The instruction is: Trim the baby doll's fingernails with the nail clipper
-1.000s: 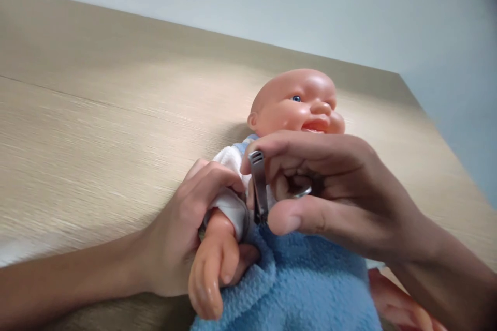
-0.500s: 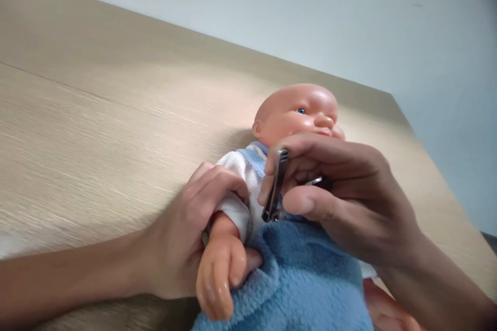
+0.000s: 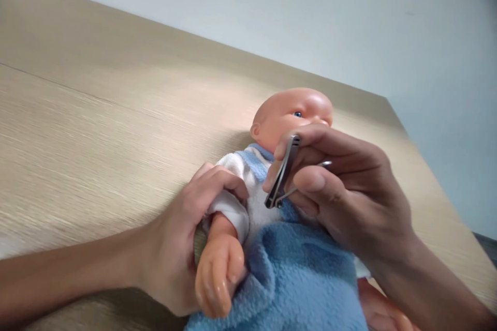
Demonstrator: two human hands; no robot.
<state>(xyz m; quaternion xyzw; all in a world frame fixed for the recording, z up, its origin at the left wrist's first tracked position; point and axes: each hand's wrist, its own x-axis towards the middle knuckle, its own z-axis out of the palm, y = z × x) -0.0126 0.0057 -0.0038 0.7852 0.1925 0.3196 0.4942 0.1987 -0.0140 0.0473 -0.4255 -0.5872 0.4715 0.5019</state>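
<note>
1. Gripping the doll (image 3: 272, 207) on the table (image 3: 97, 129), my left hand (image 3: 182, 248) closed its fingers round the doll's arm (image 3: 218, 264), steadying it.
2. My right hand (image 3: 349, 201) pinched the nail clipper (image 3: 282, 171) above the chest, lever seemingly raised.

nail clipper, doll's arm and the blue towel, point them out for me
nail clipper (image 3: 282, 173), head view, on the middle of its metal body.
doll's arm (image 3: 217, 269), head view, on the back of the doll's plastic hand.
blue towel (image 3: 306, 274), head view, on the fleece over the doll's body.
</note>
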